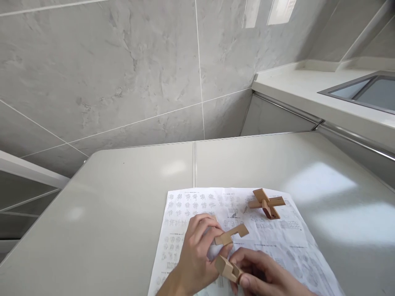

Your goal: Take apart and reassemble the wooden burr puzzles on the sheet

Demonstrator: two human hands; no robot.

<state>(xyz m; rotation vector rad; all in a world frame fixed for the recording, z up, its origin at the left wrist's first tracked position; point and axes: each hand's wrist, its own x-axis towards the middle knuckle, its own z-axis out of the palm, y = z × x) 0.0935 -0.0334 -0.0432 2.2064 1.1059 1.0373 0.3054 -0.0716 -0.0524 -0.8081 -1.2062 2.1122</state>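
Observation:
My left hand (197, 250) is closed on a notched wooden puzzle piece (231, 236), which sticks out to the right from between its fingers. Just below, my right hand (262, 269) grips one end of a second notched wooden piece (226, 268), whose cut-out shows near the fingertips. The left thumb lies close against this second piece; whether it presses on it I cannot tell. Beyond the right hand, several wooden pieces joined in a cross shape (268, 204) rest on the printed sheet (222, 197). Dark marks show on the cross.
The creased sheet, printed with small diagrams, lies on a pale table (129, 197) with a seam down its middle. Behind are grey marbled floor tiles (148, 70). A white counter (286, 82) with a metal-framed opening stands at the right, and a white-framed structure (31, 170) at the left.

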